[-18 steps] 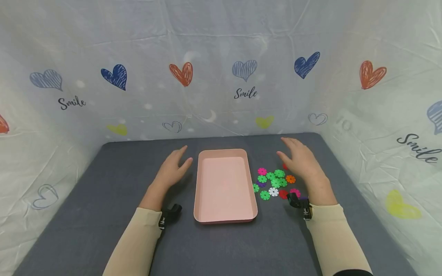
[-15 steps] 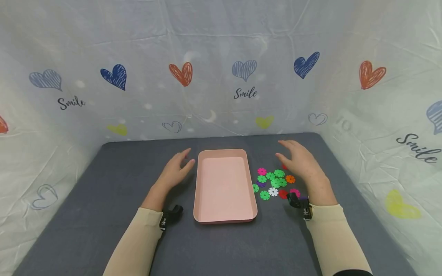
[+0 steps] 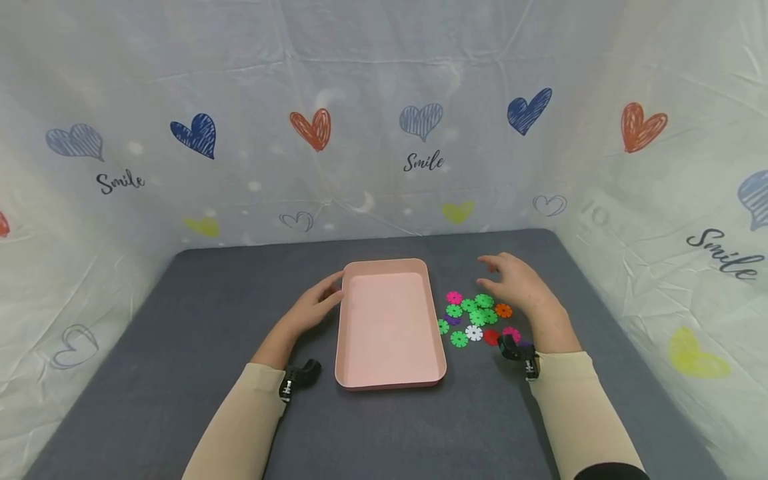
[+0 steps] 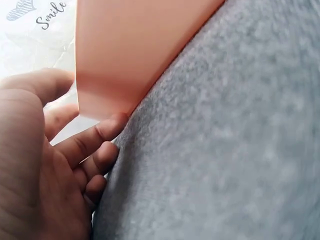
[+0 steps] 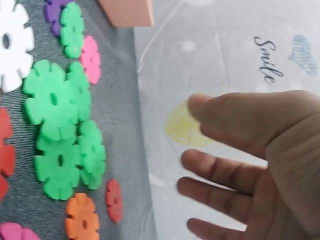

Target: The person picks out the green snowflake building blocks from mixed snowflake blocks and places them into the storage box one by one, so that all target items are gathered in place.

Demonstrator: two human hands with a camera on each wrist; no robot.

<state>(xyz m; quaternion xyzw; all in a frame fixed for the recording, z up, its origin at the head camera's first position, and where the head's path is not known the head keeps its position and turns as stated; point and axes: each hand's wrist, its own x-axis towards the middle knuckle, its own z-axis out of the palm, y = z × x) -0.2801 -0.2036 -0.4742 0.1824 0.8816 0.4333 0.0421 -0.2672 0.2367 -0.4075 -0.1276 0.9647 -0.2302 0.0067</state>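
Observation:
A pink rectangular tray (image 3: pixel 390 327) lies on the dark grey cloth. My left hand (image 3: pixel 313 305) is beside its far left corner, fingertips at the outer wall. In the left wrist view, the thumb is right at the rim of the tray (image 4: pixel 135 45) and another fingertip (image 4: pixel 118 121) touches low on the wall, near the cloth. My right hand (image 3: pixel 521 287) hovers over the far right of a group of plastic snowflake discs (image 3: pixel 480 317), fingers apart and holding nothing. Green discs (image 5: pixel 55 100) overlap one another, with an orange disc (image 5: pixel 82 220) and a white disc (image 5: pixel 12 45) near them.
The discs lie just right of the tray, and a green disc (image 3: pixel 443 327) is close against its wall. A white curtain (image 3: pixel 360 80) printed with hearts stands behind the table (image 3: pixel 198 320) and along both sides.
My left hand has moved right, from beside the tray to its far left corner. My right hand has drawn slightly back toward me, its fingers bending a little more over the discs.

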